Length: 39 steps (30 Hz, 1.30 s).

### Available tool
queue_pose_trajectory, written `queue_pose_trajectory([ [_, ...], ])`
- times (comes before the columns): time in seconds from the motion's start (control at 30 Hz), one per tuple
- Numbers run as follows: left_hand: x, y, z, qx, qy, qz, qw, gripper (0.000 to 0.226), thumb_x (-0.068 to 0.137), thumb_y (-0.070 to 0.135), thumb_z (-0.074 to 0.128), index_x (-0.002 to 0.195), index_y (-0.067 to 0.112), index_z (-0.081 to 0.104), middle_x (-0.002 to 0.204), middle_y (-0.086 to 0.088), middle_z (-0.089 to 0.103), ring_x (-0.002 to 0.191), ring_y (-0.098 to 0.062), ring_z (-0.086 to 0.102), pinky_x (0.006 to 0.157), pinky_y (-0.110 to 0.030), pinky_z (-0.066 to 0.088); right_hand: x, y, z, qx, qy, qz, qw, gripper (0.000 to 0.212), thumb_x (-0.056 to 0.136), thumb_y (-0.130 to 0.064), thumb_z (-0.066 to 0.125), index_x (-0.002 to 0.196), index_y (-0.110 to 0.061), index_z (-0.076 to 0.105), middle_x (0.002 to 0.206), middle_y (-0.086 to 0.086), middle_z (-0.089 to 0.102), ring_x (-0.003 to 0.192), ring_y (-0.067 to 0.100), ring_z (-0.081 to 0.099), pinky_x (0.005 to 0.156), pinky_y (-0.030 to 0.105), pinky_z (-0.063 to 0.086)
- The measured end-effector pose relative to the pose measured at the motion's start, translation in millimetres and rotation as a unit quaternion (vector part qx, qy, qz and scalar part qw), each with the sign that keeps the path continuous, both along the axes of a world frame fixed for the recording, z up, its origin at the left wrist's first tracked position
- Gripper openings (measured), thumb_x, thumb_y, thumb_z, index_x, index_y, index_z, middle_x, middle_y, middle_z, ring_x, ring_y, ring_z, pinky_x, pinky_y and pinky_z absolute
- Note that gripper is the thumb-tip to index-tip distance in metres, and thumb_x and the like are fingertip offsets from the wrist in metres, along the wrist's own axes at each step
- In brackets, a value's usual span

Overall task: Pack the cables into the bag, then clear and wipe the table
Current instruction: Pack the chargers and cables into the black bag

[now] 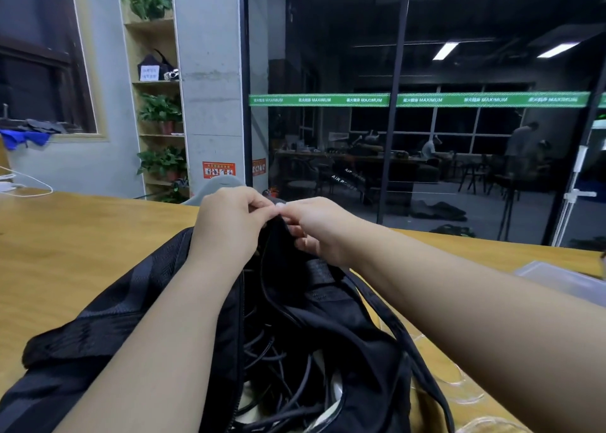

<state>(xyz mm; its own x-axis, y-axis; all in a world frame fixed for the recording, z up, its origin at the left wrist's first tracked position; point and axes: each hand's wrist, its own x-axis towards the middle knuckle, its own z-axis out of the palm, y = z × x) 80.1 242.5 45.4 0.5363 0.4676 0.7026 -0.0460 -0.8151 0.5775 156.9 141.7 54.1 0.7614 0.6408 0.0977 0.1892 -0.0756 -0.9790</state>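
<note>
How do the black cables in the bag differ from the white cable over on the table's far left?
The black cables lie tangled inside the open black bag; the white cable lies loose on the table, outside it. The black ones are many and bunched; the white one is a single thin loop. Both lie slack.

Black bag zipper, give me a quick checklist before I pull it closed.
1. Black cables lie inside the black fabric bag: ok.
2. Bag opening is gaping: not ok.
3. Both hands, left hand and right hand, pinch the far end of the opening: ok.
4. Zipper pull gripped: cannot tell.
5. Wooden table cleared: not ok, clear plastic box remains.
</note>
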Motion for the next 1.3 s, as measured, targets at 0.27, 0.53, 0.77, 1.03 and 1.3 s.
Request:
queue_pose_trajectory([
  [0.27,-17.0,-10.8,23.7,0.079,0.129,-0.019,0.988,0.019,0.077,0.027,0.075,0.061,0.024,0.064,0.076,-0.006,0.069,0.076,-0.022,0.061,0.067,-0.032,0.045,6.9,-10.0,15.0,-0.079,-0.143,0.000,0.987,0.030,0.094,-0.018,0.059,0.064,-0.016,0.055,0.059,-0.001,0.049,0.048,0.005,0.045,0.041,0.012,0.038],
  [0.53,-29.5,-14.9,37.1,0.134,0.148,-0.115,0.973,0.017,0.064,0.029,0.082,0.056,0.024,0.068,0.051,0.015,0.059,0.059,0.002,0.054,0.051,-0.011,0.035,48.1,-13.8,8.9,-0.124,-0.232,-0.192,0.946,0.036,0.092,-0.021,0.058,0.059,-0.012,0.048,0.064,0.008,0.050,0.066,0.023,0.050,0.071,0.038,0.051],
  [0.77,-38.0,-24.5,50.2,0.167,0.124,-0.138,0.968,0.014,0.064,0.035,0.080,0.062,0.027,0.070,0.065,0.021,0.064,0.063,0.000,0.059,0.064,-0.035,0.052,68.5,-26.5,-11.0,-0.136,-0.193,-0.237,0.942,0.024,0.090,-0.020,0.060,0.070,-0.016,0.047,0.078,0.007,0.053,0.069,0.022,0.048,0.066,0.031,0.041],
  [1.03,-37.7,-20.4,49.6,0.165,0.095,-0.134,0.973,0.013,0.063,0.028,0.083,0.061,0.023,0.071,0.057,0.010,0.063,0.069,0.000,0.056,0.057,-0.017,0.040,4.4,-49.6,4.8,-0.082,-0.396,-0.065,0.912,0.038,0.083,0.002,0.049,0.108,-0.027,0.057,0.113,-0.006,0.054,0.072,-0.002,0.046,0.066,0.009,0.038],
  [1.3,-39.5,-18.4,50.2,0.153,0.100,-0.158,0.970,0.007,0.068,0.027,0.079,0.066,0.025,0.073,0.062,0.004,0.068,0.063,-0.008,0.062,0.060,-0.026,0.048,-17.2,-57.6,1.7,-0.101,-0.436,0.008,0.894,0.017,0.092,-0.005,0.055,0.102,-0.012,0.068,0.066,-0.019,0.060,0.057,-0.004,0.053,0.056,0.008,0.037],
])
